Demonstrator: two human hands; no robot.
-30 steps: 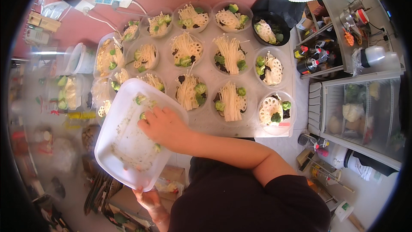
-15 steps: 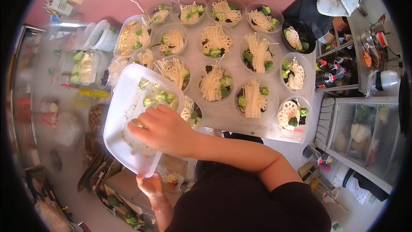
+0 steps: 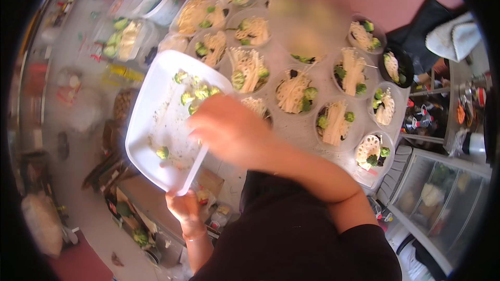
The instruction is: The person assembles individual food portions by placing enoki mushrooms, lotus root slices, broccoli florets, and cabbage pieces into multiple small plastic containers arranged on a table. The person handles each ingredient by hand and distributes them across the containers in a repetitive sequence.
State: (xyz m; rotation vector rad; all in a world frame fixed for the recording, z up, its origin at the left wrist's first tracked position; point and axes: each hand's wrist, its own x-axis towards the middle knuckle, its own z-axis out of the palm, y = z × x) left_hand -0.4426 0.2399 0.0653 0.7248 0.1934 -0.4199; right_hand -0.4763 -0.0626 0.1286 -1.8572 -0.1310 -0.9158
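Note:
My left hand (image 3: pixel 183 207) grips the lower rim of a white plastic tub (image 3: pixel 143 143), which is held tilted. Green broccoli florets (image 3: pixel 202 92) lie along the tub's upper right, and a single one sits near its lower end. Above the tub's right side is my right hand (image 3: pixel 229 130), blurred, with its fingers curled together; what they hold, if anything, is hidden. Close by on the table stand clear bowls holding enoki mushrooms (image 3: pixel 250 70), lotus root slices (image 3: pixel 292 93), dark pieces and broccoli.
A blurred brown-green shape (image 3: pixel 311 21) covers several back bowls. A black bowl (image 3: pixel 397 67) stands at the table's right edge, near shelves with bottles (image 3: pixel 418 117). A glass-topped chest freezer (image 3: pixel 432 190) is at right. Tubs of vegetables (image 3: pixel 125 39) stand at left.
My right hand has lifted from inside the tub and moved right, uncovering florets. The view has shifted, so the bowls appear further right. A blurred shape has appeared over the back bowls.

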